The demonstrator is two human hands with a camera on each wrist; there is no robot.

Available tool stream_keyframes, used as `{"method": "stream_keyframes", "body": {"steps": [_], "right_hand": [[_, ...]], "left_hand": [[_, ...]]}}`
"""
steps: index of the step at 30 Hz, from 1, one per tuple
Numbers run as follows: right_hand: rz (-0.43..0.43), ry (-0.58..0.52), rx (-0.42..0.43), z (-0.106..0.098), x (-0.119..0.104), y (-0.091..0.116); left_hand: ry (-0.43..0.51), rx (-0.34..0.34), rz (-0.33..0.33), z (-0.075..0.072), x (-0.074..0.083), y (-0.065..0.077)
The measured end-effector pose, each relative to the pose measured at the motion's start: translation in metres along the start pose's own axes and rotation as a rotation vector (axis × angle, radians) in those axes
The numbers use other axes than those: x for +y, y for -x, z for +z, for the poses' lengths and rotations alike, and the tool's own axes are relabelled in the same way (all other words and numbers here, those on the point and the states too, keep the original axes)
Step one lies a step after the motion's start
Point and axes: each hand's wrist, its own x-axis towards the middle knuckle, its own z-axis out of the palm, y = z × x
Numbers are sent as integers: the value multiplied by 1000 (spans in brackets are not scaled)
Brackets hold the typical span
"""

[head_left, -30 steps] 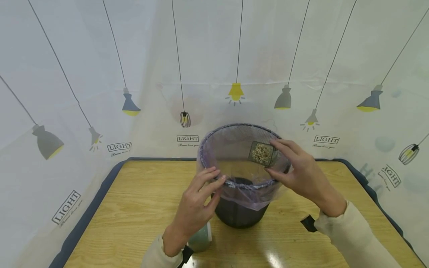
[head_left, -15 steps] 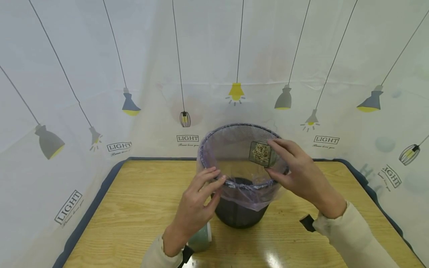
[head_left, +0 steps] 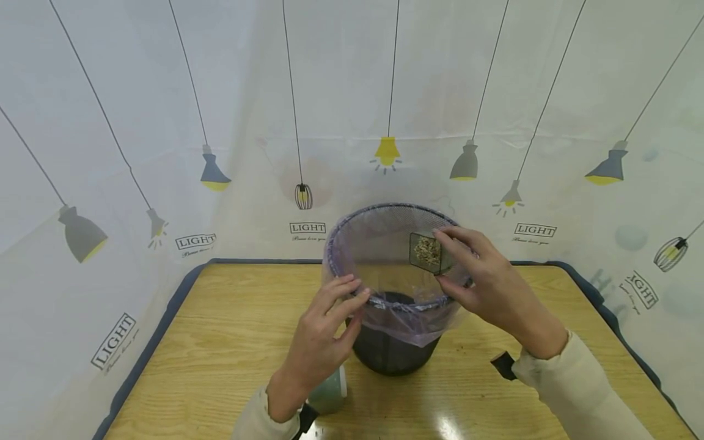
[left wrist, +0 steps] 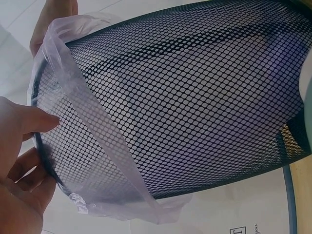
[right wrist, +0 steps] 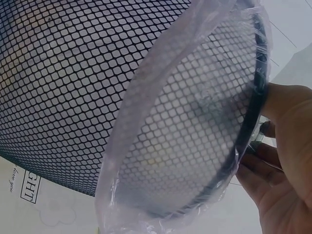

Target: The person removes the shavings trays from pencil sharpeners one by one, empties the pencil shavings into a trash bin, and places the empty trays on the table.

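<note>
Thumb and fingers of the left hand point(head_left: 321, 333) pinch across the near-left rim of the black mesh bin point(head_left: 397, 359); a steady hold there should stop it rocking on the wooden worktop point(head_left: 220, 336). Farther off, the right hand point(head_left: 492, 286) pinches a small clear box point(head_left: 447, 261), its grip parted only by the box's width. Tipping it low inside the purple liner point(head_left: 420, 333) should, I judge, spare scattered dry flakes point(head_left: 426, 250). The box juts left from those fingertips, over the right half of the bin's opening.

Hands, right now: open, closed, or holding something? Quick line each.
Left hand: holding the mesh bin at its rim.
Right hand: holding a small see-through container with pale bits in it.
</note>
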Motion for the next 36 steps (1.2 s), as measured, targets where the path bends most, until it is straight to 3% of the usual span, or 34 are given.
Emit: {"method": "stream_keyframes", "body": {"steps": [36], "right_hand": [[-65,70,-15,0,-2,-3]], "left_hand": [[-4,2,-1,1,-2,0]]}}
